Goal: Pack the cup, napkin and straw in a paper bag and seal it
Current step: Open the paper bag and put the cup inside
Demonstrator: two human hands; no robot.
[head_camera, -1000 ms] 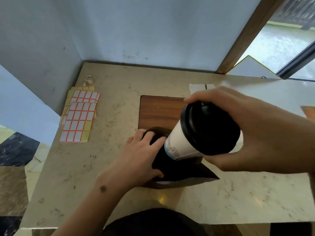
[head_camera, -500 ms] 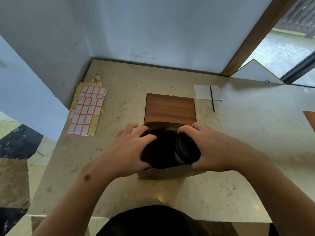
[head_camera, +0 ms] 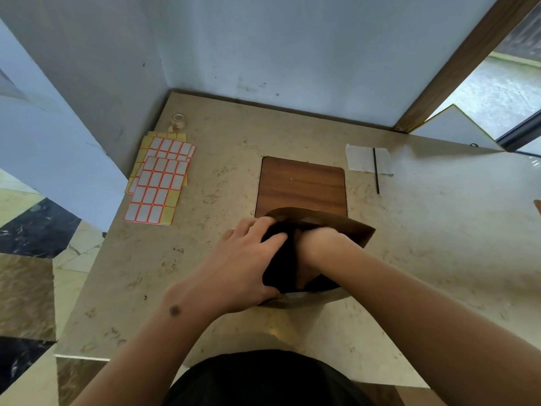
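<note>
Both hands on the brown paper bag: left hand fingers grip its mouth, right hand buried inside, fingers hidden so can't tell.

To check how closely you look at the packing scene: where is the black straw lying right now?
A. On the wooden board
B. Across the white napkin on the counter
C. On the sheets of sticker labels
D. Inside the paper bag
B: the black straw lies across the white napkin on the counter, away from the paper bag.

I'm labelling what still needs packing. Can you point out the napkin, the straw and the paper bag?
napkin point(head_camera: 359, 158), head view, its left half.
straw point(head_camera: 376, 171), head view, mid-length.
paper bag point(head_camera: 355, 231), head view, its right wall.
</note>
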